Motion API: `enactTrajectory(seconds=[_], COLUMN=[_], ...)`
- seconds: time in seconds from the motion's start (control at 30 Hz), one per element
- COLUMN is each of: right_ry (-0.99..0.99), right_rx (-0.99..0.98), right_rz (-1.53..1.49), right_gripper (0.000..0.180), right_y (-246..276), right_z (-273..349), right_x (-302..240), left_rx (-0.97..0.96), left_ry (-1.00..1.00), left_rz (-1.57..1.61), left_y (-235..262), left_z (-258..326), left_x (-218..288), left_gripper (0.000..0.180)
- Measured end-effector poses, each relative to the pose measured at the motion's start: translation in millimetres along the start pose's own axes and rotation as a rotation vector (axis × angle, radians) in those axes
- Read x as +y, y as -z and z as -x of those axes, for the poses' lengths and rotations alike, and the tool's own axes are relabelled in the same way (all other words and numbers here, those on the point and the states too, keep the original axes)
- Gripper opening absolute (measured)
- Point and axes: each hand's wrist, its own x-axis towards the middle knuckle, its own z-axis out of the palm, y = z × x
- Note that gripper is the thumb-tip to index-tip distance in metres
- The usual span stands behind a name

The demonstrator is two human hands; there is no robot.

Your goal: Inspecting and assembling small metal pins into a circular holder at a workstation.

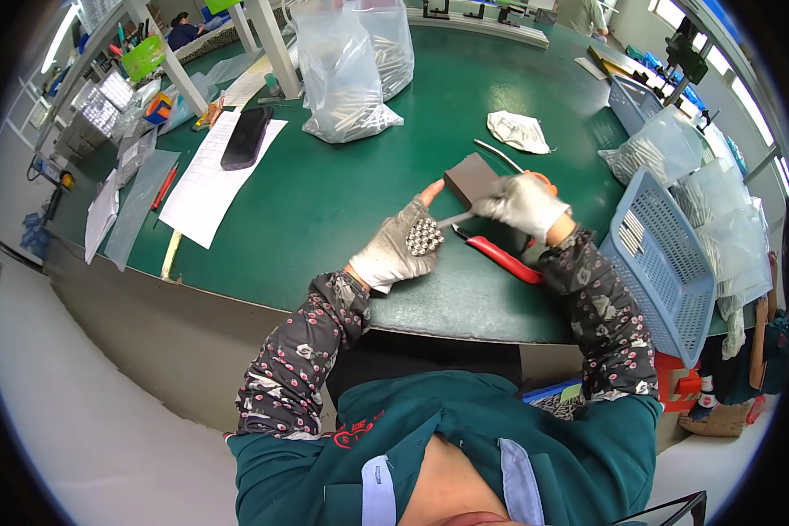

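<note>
Gripping one bundle of metal rods (424, 237) mid-frame: left hand (391, 252), closed. Right hand (522, 209) pinches one thin grey piece (455, 219), blurred. One brown block (471, 181) just above. Upper left: one printed sheet (210, 184), text too small.

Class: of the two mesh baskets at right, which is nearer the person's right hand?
The front basket, with pale sticks inside; the other mesh basket stands farther back.

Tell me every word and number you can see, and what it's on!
Green shirt: red lettering on the chest; I won't copy it out.
White paper partly under the phone: printed lines, too small to read.
Phone screen: dark, no words showing.
</note>
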Motion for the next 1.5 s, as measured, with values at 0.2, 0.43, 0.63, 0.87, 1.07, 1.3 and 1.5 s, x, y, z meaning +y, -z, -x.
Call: enactTrajectory(seconds=[0.2, 0.43, 0.63, 0.87, 1.07, 1.3, 1.5], right_ry=[0.121, 0.136, 0.333, 0.280, 0.206, 0.214, 0.351], right_rx=[0.006, -0.025, 0.105, 0.221, 0.208, 0.156, 0.098], right_rz=[-0.135, -0.088, -0.065, -0.120, -0.050, -0.132, 0.178], right_gripper=[0.023, 0.020, 0.015, 0.014, 0.014, 0.018, 0.019], right_y=[-14, -22, -7, -2, -10, -9, -9], right_z=[2, 2, 5, 1, -1, -6, -2], right_x=[6, 0, 0, 12, 16, 7, -29], left_rx=[0.009, -0.006, 0.006, -0.003, 0.000, 0.008, -0.001], left_ry=[-0.003, 0.011, -0.002, 0.015, 0.008, -0.020, -0.033], left_rz=[-0.067, -0.011, -0.088, -0.067, -0.039, -0.034, 0.047], left_y=[1, -1, -1, -4, -3, -1, 0], left_z=[2, 3, 3, 2, 2, 2, 4], left_x=[0, 1, 6, 5, 3, 4, -1], left_gripper=[0.099, 0.095, 0.090, 0.088, 0.088, 0.089, 0.095])
